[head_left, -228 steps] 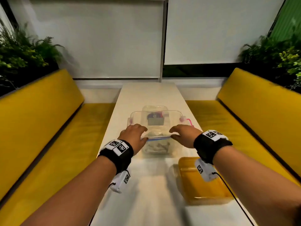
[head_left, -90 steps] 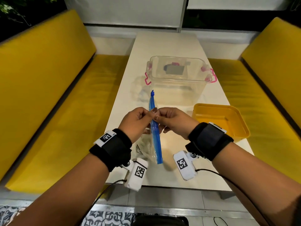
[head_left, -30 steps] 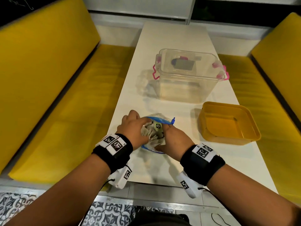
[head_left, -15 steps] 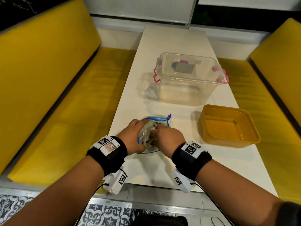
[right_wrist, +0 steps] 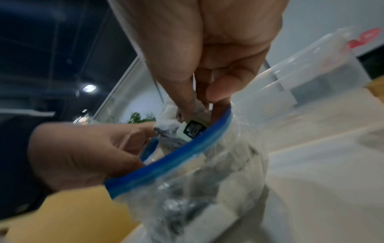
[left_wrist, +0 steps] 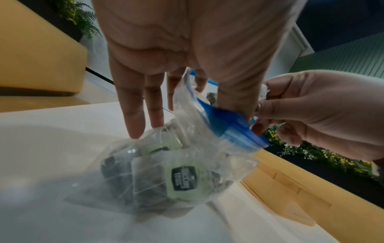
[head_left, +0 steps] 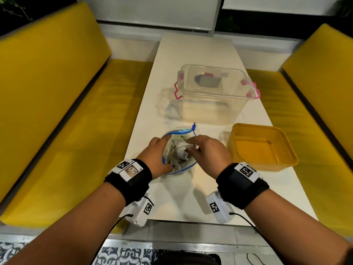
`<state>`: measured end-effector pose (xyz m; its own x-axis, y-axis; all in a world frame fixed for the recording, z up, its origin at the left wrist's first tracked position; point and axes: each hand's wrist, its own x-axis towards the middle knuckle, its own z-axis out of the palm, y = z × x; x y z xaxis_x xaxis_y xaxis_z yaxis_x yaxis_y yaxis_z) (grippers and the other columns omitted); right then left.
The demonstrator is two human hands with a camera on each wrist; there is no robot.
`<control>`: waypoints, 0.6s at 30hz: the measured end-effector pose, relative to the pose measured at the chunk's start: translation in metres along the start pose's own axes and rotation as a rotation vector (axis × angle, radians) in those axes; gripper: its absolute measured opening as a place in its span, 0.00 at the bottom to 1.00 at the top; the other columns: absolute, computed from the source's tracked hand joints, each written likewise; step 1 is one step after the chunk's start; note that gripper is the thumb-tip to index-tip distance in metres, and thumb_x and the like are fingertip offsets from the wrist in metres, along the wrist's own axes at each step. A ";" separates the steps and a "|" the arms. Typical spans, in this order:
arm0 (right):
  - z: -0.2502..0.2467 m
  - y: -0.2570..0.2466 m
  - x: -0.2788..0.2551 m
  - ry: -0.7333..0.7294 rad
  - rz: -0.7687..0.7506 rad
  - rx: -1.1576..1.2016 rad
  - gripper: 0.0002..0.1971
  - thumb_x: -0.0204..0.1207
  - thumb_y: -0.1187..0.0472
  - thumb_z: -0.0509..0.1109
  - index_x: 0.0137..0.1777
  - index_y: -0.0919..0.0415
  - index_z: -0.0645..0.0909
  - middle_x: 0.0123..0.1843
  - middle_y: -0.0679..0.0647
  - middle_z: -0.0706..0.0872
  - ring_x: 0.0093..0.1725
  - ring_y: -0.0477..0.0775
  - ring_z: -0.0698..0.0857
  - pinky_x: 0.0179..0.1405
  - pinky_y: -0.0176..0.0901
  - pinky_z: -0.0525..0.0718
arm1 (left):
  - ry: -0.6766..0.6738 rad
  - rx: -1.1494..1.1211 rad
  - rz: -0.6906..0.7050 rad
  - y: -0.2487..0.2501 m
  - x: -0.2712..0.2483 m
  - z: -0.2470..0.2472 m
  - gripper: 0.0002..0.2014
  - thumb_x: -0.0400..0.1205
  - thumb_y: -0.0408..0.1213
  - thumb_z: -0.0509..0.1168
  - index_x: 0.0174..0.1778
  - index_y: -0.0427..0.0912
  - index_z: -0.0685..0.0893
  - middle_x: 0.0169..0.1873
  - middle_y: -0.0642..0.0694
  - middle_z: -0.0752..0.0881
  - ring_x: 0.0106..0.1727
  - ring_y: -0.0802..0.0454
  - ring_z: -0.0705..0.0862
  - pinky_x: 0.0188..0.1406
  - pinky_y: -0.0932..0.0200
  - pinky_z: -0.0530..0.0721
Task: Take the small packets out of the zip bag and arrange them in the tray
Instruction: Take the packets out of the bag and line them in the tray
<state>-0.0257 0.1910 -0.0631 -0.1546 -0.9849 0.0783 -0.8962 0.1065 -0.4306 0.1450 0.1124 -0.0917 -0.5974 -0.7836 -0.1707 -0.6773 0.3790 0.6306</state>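
Observation:
The clear zip bag (head_left: 178,159) with a blue zip rim (right_wrist: 187,152) stands open on the white table, holding several small pale packets (left_wrist: 182,177) with black labels. My left hand (head_left: 159,152) holds the bag's left rim, thumb on the blue strip, fingers (left_wrist: 135,106) straight along the outside. My right hand (head_left: 200,147) is at the bag's mouth, thumb and fingers pinching a crumpled white packet (right_wrist: 197,105) just above the rim. Just right of it sits the yellow tray (head_left: 286,161), with nothing in it.
A clear plastic box (head_left: 214,104) with pink latches stands on the table behind the bag, a dark object inside. Yellow benches (head_left: 57,111) run along both sides of the narrow table. The table's near edge (head_left: 191,219) lies just below my wrists.
The bag was zipped and upright 3 s ago; it now rests open on the table. In the last half second my right hand's fingers rose to the mouth with a packet pinched.

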 end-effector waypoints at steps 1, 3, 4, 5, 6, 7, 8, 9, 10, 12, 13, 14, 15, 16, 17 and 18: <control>-0.001 0.002 0.001 0.021 0.030 0.026 0.14 0.80 0.52 0.65 0.63 0.51 0.83 0.58 0.49 0.87 0.52 0.54 0.84 0.45 0.40 0.76 | 0.005 -0.008 0.004 0.002 0.001 0.000 0.48 0.70 0.38 0.76 0.82 0.53 0.54 0.66 0.44 0.69 0.64 0.45 0.77 0.60 0.59 0.77; -0.005 0.005 0.004 0.060 0.098 0.121 0.13 0.79 0.53 0.67 0.60 0.52 0.85 0.50 0.47 0.88 0.45 0.50 0.82 0.41 0.38 0.72 | 0.014 -0.034 0.018 0.005 0.005 0.001 0.47 0.70 0.42 0.75 0.81 0.54 0.55 0.66 0.44 0.70 0.65 0.47 0.76 0.59 0.61 0.75; -0.007 0.005 0.006 0.056 0.124 0.184 0.10 0.79 0.54 0.68 0.57 0.52 0.85 0.45 0.45 0.86 0.42 0.48 0.81 0.40 0.37 0.72 | 0.018 -0.055 0.019 0.006 0.006 0.001 0.46 0.70 0.43 0.75 0.81 0.55 0.56 0.66 0.45 0.70 0.66 0.47 0.76 0.60 0.60 0.75; -0.008 0.007 0.008 0.048 0.139 0.241 0.08 0.78 0.55 0.69 0.54 0.52 0.86 0.42 0.44 0.86 0.40 0.47 0.81 0.40 0.37 0.73 | 0.016 -0.075 0.015 0.007 0.006 0.001 0.45 0.70 0.44 0.75 0.81 0.55 0.57 0.67 0.45 0.70 0.66 0.48 0.76 0.60 0.61 0.74; -0.008 0.008 0.009 0.040 0.162 0.288 0.04 0.78 0.55 0.70 0.49 0.51 0.86 0.39 0.43 0.85 0.38 0.46 0.81 0.38 0.37 0.73 | 0.009 -0.089 0.015 0.009 0.007 0.000 0.44 0.71 0.45 0.75 0.81 0.54 0.58 0.68 0.45 0.68 0.66 0.48 0.76 0.60 0.61 0.74; -0.009 0.010 0.010 0.039 0.179 0.326 0.02 0.77 0.55 0.70 0.44 0.49 0.84 0.36 0.42 0.85 0.36 0.45 0.81 0.36 0.36 0.74 | 0.002 -0.098 0.016 0.010 0.006 0.000 0.43 0.72 0.44 0.74 0.80 0.54 0.59 0.69 0.46 0.67 0.65 0.48 0.77 0.60 0.62 0.73; -0.011 0.011 0.012 0.050 0.198 0.354 0.05 0.77 0.56 0.71 0.40 0.47 0.82 0.34 0.41 0.83 0.34 0.43 0.80 0.35 0.37 0.74 | 0.004 -0.100 0.022 0.011 0.007 -0.001 0.40 0.73 0.44 0.73 0.80 0.53 0.61 0.70 0.47 0.65 0.64 0.48 0.77 0.60 0.63 0.72; -0.013 0.013 0.013 0.062 0.210 0.383 0.08 0.76 0.56 0.72 0.36 0.46 0.80 0.32 0.41 0.82 0.32 0.43 0.78 0.34 0.40 0.76 | 0.018 -0.105 0.031 0.012 0.008 -0.002 0.36 0.75 0.44 0.71 0.78 0.52 0.64 0.72 0.47 0.64 0.63 0.48 0.78 0.61 0.63 0.71; -0.017 0.014 0.014 0.068 0.227 0.409 0.09 0.76 0.56 0.72 0.35 0.46 0.79 0.30 0.42 0.81 0.31 0.44 0.78 0.35 0.45 0.80 | 0.042 -0.118 0.042 0.012 0.008 -0.004 0.31 0.77 0.44 0.70 0.76 0.50 0.68 0.73 0.48 0.63 0.65 0.49 0.77 0.63 0.63 0.71; -0.026 0.015 0.014 0.044 0.233 0.428 0.06 0.77 0.57 0.72 0.38 0.53 0.82 0.30 0.46 0.81 0.32 0.46 0.77 0.38 0.48 0.82 | 0.106 -0.184 0.061 0.014 0.011 -0.009 0.19 0.80 0.43 0.66 0.68 0.50 0.77 0.75 0.49 0.64 0.71 0.50 0.72 0.68 0.61 0.68; -0.032 0.015 0.014 0.025 0.220 0.422 0.06 0.77 0.58 0.72 0.39 0.57 0.83 0.31 0.49 0.82 0.32 0.47 0.76 0.38 0.48 0.81 | 0.141 -0.235 0.074 0.015 0.013 -0.012 0.13 0.81 0.42 0.64 0.62 0.50 0.81 0.74 0.49 0.66 0.73 0.51 0.70 0.70 0.60 0.67; -0.037 0.016 0.014 0.001 0.203 0.406 0.07 0.77 0.58 0.72 0.40 0.61 0.84 0.32 0.54 0.82 0.32 0.48 0.76 0.38 0.48 0.80 | 0.182 -0.289 0.093 0.018 0.014 -0.016 0.08 0.82 0.41 0.63 0.55 0.49 0.83 0.72 0.49 0.69 0.72 0.53 0.69 0.69 0.61 0.67; -0.043 0.017 0.014 -0.017 0.185 0.387 0.09 0.77 0.58 0.72 0.41 0.65 0.84 0.33 0.60 0.83 0.33 0.49 0.75 0.37 0.48 0.79 | 0.221 -0.340 0.116 0.023 0.014 -0.020 0.06 0.82 0.41 0.61 0.49 0.49 0.83 0.68 0.49 0.72 0.71 0.55 0.70 0.66 0.63 0.66; -0.048 0.018 0.013 -0.024 0.178 0.376 0.10 0.77 0.58 0.72 0.42 0.67 0.83 0.36 0.66 0.84 0.33 0.51 0.75 0.37 0.49 0.79 | 0.256 -0.382 0.145 0.028 0.015 -0.024 0.06 0.81 0.43 0.60 0.44 0.49 0.82 0.63 0.49 0.75 0.67 0.56 0.71 0.63 0.65 0.66; -0.054 0.019 0.013 -0.029 0.171 0.383 0.11 0.76 0.58 0.73 0.43 0.69 0.83 0.37 0.68 0.84 0.33 0.52 0.75 0.36 0.49 0.78 | 0.288 -0.421 0.172 0.034 0.016 -0.027 0.06 0.78 0.46 0.58 0.41 0.51 0.79 0.59 0.50 0.76 0.64 0.57 0.73 0.62 0.65 0.66; -0.060 0.019 0.013 -0.028 0.175 0.401 0.11 0.76 0.58 0.73 0.43 0.69 0.84 0.36 0.67 0.84 0.33 0.52 0.76 0.36 0.49 0.79 | 0.311 -0.447 0.204 0.039 0.018 -0.030 0.07 0.77 0.48 0.57 0.41 0.52 0.78 0.56 0.51 0.76 0.61 0.57 0.74 0.61 0.64 0.68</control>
<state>-0.0694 0.1889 -0.0159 -0.2733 -0.9607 -0.0490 -0.6242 0.2159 -0.7509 0.1205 0.0983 -0.0477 -0.4966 -0.8500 0.1759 -0.2746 0.3460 0.8971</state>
